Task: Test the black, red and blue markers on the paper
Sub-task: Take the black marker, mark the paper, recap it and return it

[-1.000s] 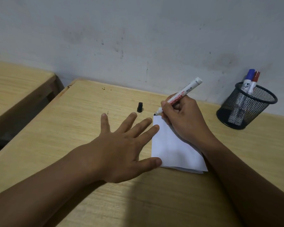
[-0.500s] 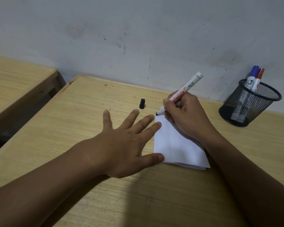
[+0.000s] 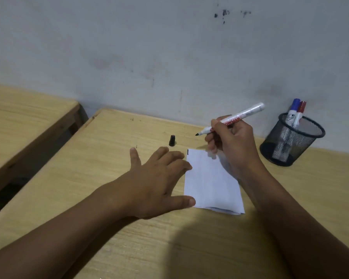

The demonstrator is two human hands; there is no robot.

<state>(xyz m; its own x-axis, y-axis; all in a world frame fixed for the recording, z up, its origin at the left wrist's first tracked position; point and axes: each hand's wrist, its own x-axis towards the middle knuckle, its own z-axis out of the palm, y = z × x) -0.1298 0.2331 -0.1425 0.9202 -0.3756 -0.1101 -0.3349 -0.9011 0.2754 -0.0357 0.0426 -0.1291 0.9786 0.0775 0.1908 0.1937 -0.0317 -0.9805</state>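
Observation:
My right hand [image 3: 232, 143] grips the uncapped black marker [image 3: 242, 115], a white barrel with red lettering, its black tip raised in the air beyond the far edge of the folded white paper [image 3: 212, 182]. A short black stroke sits at the paper's far left corner. My left hand [image 3: 155, 182] lies flat on the desk, fingers spread, thumb and fingertips touching the paper's left edge. The marker's black cap [image 3: 172, 140] stands on the desk just past my left fingers. The blue marker [image 3: 292, 110] and red marker [image 3: 300, 111] stand capped in a black mesh cup [image 3: 290, 143] at the right.
The wooden desk [image 3: 109, 158] ends at a grey wall behind. A second wooden desk [image 3: 24, 117] stands to the left across a dark gap. The mesh cup is close to my right forearm.
My right hand has lifted the marker tip off the paper's far left corner, leaving a short black stroke there. My left hand stays on the paper's edge with the fingers drawn closer together.

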